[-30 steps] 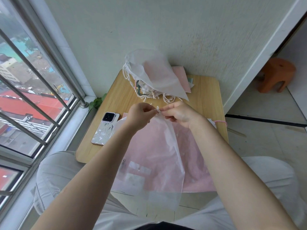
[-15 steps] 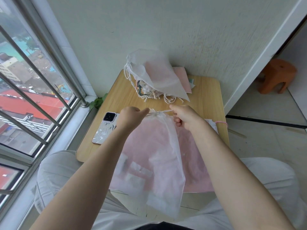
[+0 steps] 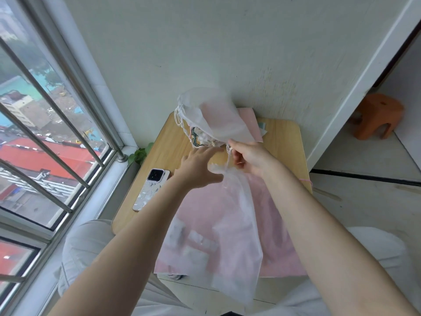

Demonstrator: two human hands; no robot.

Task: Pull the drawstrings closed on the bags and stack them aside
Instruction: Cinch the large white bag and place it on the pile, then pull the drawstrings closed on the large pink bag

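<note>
A translucent white drawstring bag hangs over the table's near half, its mouth gathered tight. My right hand pinches the bag's white drawstring above the gathered mouth and carries the bag by it. My left hand is stretched out with straight fingers just left of the bag's mouth, holding nothing. A stack of closed white bags with tangled strings lies at the table's far edge against the wall.
A small wooden table stands against the wall. A phone lies face down on its left side, pink sheets under the bag. A barred window is on the left, an orange stool at right.
My left hand has let go of the drawstring and opened. My right hand has moved up and away with the string, lifting the bag with its mouth drawn shut.
</note>
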